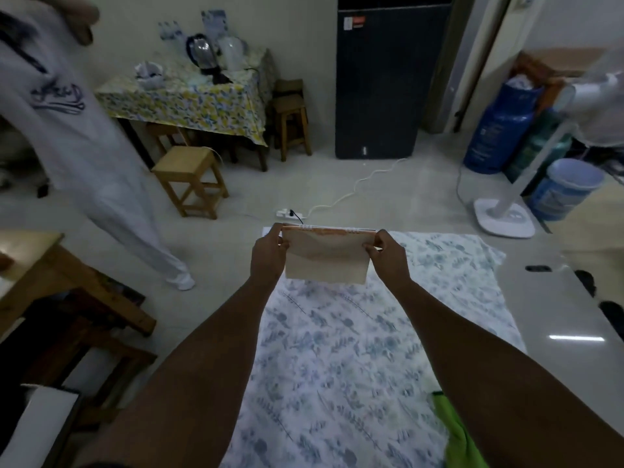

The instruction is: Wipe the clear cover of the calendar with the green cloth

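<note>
I hold the calendar (326,261) up in the air above the far end of a floral sheet (337,366). It shows a pale cream face with an orange and white band along its top edge. My left hand (268,255) pinches its upper left corner and my right hand (388,255) pinches its upper right corner. The green cloth (454,430) lies on the sheet near its right front edge, partly hidden under my right forearm. Neither hand touches the cloth.
A wooden stool (189,179) and a table with a patterned cover (189,103) stand at the back left. A power strip (288,214) with a white cord lies just beyond the sheet. A white fan base (504,219) and a person in white (84,136) are nearby.
</note>
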